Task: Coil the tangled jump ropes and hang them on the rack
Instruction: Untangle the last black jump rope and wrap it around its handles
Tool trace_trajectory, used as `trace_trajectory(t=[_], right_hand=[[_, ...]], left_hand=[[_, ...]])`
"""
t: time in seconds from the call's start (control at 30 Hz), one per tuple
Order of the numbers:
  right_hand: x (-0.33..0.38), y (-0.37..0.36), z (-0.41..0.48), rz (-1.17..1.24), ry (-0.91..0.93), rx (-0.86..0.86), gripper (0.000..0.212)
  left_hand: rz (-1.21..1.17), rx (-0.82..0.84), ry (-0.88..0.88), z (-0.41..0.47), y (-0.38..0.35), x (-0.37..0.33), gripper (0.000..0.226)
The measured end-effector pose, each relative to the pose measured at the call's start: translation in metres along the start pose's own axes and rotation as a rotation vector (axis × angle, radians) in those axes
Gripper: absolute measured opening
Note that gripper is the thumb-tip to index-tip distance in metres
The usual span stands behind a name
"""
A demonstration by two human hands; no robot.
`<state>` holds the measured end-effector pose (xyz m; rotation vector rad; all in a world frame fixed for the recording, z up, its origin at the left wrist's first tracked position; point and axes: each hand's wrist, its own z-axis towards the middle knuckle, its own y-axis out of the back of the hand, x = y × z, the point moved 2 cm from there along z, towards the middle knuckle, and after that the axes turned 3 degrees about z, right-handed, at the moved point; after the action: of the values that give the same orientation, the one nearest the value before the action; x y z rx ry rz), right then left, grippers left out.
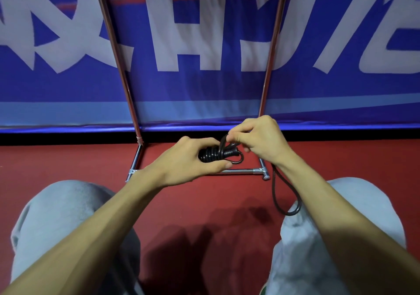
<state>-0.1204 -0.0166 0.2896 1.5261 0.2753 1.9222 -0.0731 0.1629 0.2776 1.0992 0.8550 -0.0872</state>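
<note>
The black jump rope (pixel 225 153) is wound into a tight coil, held above the red floor (pixel 204 201). The left hand (pixel 188 163) grips its left end. The right hand (pixel 259 140) pinches a strand at its right end, and a loose loop (pixel 276 194) hangs under that wrist. Just beyond stands the metal rack (pixel 238 171), with a blue banner (pixel 204 85) behind it.

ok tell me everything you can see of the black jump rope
The black jump rope is a thin, glossy cord, plastic or rubber by its look. Most is wound into a tight bundle gripped by the left hand, near the rack's base bar. The right hand pinches a strand crossing the bundle. A loose loop hangs below the right wrist, reaching the grey trouser leg.
</note>
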Motion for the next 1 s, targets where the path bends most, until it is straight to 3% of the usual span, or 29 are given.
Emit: trace_trajectory(t=[0.1,0.23,0.4,0.6,0.77,1.0], right_hand=[[-0.004,-0.004,0.003,0.001,-0.003,0.112,0.020],[0.005,-0.011,0.001,-0.035,0.063,0.180,0.018],[0.009,-0.012,-0.007,-0.170,0.051,0.258,0.020],[0.014,-0.003,-0.011,-0.100,0.039,0.073,0.016],[0.017,-0.006,-0.013,-0.082,0.075,0.167,0.031],[0.018,-0.002,-0.017,-0.112,0.192,0.193,0.007]], left_hand=[[-0.332,-0.078,0.032,-0.003,0.006,-0.005,0.016],[-0.646,-0.188,0.130,0.000,0.014,-0.005,0.055],[-0.606,-0.218,0.169,0.004,0.013,-0.002,0.020],[-0.446,-0.208,0.181,0.004,0.010,0.005,0.006],[-0.339,-0.172,0.175,0.004,0.010,0.005,0.017],[-0.297,-0.069,0.146,0.000,0.014,0.004,0.017]])
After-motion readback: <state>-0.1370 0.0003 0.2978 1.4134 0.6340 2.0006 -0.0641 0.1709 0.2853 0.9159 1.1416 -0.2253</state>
